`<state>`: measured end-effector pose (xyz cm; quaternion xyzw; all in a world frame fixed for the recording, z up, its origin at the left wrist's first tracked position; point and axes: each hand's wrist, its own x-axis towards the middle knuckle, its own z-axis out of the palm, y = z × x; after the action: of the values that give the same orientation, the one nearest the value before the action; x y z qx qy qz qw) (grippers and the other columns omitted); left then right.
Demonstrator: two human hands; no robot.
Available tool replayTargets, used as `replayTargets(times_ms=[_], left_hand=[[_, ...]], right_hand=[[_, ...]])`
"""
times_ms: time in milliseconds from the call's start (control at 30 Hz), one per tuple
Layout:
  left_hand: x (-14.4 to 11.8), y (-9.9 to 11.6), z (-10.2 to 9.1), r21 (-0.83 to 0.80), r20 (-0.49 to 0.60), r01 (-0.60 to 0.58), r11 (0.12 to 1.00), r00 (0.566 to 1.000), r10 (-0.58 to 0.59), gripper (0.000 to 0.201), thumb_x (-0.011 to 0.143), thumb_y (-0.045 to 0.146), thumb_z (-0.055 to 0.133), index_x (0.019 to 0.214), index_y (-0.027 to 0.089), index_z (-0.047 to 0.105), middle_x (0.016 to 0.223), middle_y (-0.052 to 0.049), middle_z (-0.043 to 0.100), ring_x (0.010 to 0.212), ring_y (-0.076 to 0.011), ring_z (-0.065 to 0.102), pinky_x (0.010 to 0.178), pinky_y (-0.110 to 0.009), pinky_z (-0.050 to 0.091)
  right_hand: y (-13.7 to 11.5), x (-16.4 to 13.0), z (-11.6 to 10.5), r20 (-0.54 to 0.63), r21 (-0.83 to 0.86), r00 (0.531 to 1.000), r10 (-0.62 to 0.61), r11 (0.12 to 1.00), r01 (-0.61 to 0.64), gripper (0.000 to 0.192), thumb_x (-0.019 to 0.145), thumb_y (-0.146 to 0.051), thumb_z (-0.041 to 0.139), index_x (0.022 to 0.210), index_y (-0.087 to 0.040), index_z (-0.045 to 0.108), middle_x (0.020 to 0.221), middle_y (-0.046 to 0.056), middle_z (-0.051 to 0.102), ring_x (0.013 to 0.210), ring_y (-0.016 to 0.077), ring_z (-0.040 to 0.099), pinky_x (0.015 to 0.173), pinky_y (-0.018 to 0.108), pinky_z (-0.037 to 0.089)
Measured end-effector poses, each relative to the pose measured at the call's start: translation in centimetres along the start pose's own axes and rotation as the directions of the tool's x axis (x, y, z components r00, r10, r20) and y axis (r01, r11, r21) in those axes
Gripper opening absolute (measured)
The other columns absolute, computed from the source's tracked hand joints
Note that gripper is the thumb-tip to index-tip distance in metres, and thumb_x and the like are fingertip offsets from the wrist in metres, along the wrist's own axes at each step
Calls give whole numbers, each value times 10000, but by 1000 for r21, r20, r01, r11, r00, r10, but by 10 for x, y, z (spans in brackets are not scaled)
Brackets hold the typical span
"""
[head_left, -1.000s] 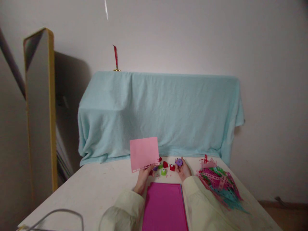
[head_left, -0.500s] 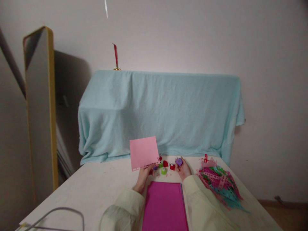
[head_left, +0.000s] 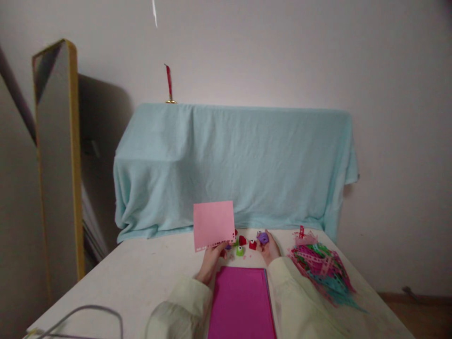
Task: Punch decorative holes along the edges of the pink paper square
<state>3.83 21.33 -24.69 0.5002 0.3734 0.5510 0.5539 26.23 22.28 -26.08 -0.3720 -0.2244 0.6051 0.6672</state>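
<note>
My left hand [head_left: 213, 260] pinches a pink sheet of paper [head_left: 213, 223] by its lower edge and holds it tilted up above the table. Small punched holes run along the sheet's bottom edge and up its lower right corner. In my closed right hand [head_left: 269, 249] is a small purple craft punch [head_left: 263, 238], a little to the right of the sheet and apart from it. Between the hands lie several small punches, among them a green punch [head_left: 240, 251] and a red punch [head_left: 252, 244]. Others are partly hidden behind the sheet and my left hand.
A stack of coloured sheets [head_left: 243, 301], magenta on top, lies between my forearms. Punched paper strips [head_left: 321, 266] are heaped at the right. Pale blue cloth [head_left: 240, 165] hangs behind the white table [head_left: 141, 268]. A grey bent bar [head_left: 92, 308] shows at the lower left.
The pink sheet has shifted slightly right and turned a little more level. The purple punch has turned a little in my right hand.
</note>
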Motion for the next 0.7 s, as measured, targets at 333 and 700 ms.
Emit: replayTargets(times_ms=[333,700], left_hand=[[-2,0,1,26,43,-28,999,999,27,309,675,398,634,752,100,655,743,-79,658,417,-96,485,415,-222,356],[-1,-2,0,39,38,2,999,999,-4,313,644,394,656,730,93,670,680,-81,655,417,-106,502,434,-231,365]], right_hand=[[-2,-2,1,91,61,992,92,993,-98,382,782,-540,517,694,-169,543,406,-31,466,310,70,346,320,172,238],[-5,-5,2,166,73,985,44,996,-57,426,767,-566,510,651,-160,567,349,-71,346,284,51,255,318,174,181]])
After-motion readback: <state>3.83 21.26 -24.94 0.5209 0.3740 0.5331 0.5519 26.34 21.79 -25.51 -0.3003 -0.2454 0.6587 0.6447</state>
